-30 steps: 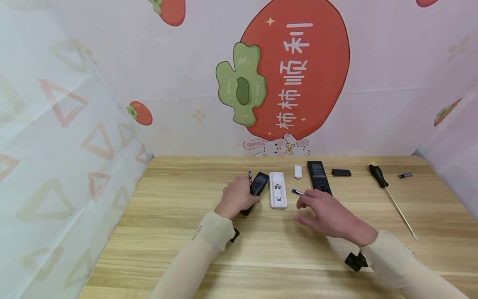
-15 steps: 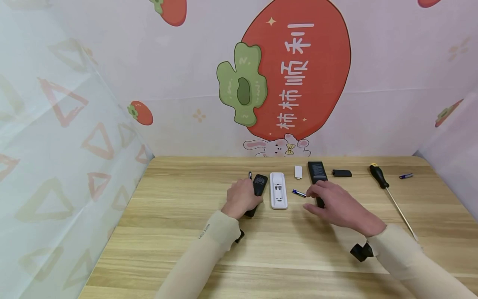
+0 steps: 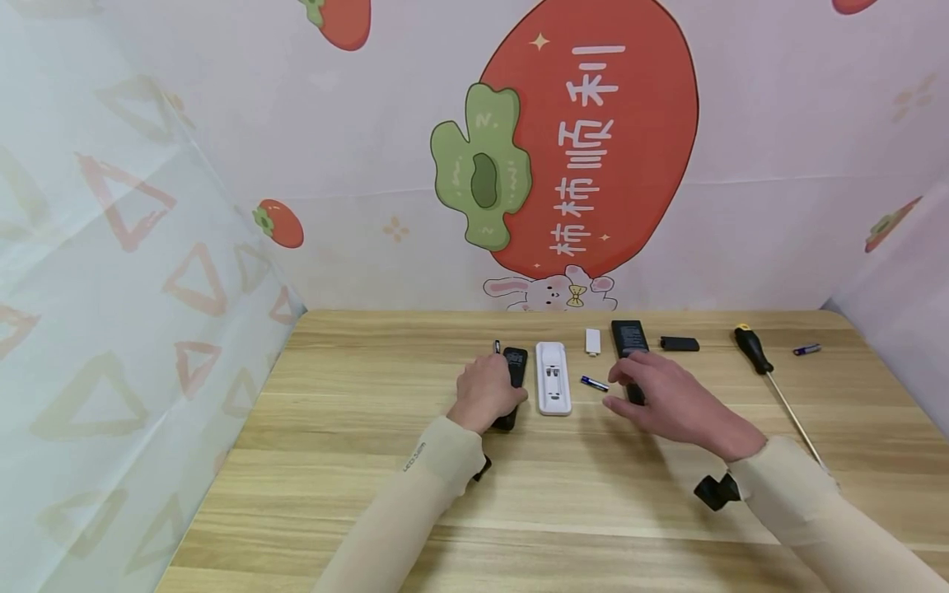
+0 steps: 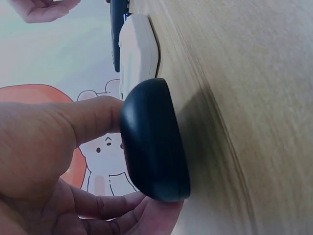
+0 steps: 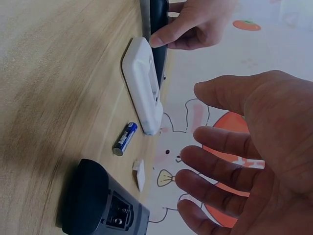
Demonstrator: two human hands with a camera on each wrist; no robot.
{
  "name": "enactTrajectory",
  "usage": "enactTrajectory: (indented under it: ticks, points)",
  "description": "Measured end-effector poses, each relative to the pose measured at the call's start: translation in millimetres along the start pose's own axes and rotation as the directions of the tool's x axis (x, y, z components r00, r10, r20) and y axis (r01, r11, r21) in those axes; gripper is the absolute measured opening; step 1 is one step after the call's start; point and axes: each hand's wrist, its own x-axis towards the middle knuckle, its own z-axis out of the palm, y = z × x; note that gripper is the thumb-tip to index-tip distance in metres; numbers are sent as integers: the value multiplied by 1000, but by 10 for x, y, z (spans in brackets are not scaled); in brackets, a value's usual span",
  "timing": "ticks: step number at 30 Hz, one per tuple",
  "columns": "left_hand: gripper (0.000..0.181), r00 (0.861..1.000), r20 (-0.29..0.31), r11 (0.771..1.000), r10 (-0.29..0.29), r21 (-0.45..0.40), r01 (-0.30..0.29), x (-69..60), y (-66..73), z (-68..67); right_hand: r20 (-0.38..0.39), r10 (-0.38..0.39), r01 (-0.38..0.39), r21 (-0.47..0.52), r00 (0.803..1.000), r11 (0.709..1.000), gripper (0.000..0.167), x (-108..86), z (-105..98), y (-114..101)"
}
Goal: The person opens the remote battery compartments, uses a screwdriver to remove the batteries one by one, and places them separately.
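My left hand [image 3: 487, 390] grips a black remote [image 3: 515, 371] at its sides, thumb on one side and fingers on the other; the left wrist view shows the remote's rounded end [image 4: 152, 142]. To its right lies a white remote [image 3: 553, 379] with its battery bay uncovered. My right hand [image 3: 670, 403] hovers over another black remote [image 3: 630, 336], fingers spread and holding nothing. That remote's uncovered battery bay [image 5: 119, 211] shows in the right wrist view. A blue battery [image 3: 594, 384] lies between the white remote and my right hand, touched by neither.
A white cover [image 3: 592, 342] and a black cover [image 3: 678, 343] lie toward the back. At the right are a screwdriver [image 3: 756, 352] and another battery [image 3: 806, 349]. A further battery [image 3: 497, 347] shows just beyond my left hand.
My left hand has shifted slightly right, and the black remote in it has turned more upright in view. My right hand has moved right, away from the blue battery, over the other black remote.
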Motion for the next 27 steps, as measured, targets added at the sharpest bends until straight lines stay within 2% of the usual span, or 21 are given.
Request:
enactTrajectory:
  ticks: [7,14,27]
  points:
    - [43,1000,-9,1000,0,-5,-1,15,38,38,-3,-16,16,-1,1000,1000,31,25,1,-27]
    - [46,1000,-24,1000,12,-13,-13,1,67,69,26,-4,4,10,1000,1000,31,27,11,-44]
    - [47,1000,-27,1000,13,-6,-13,-11,73,118,40,-25,25,19,999,1000,32,54,44,-79]
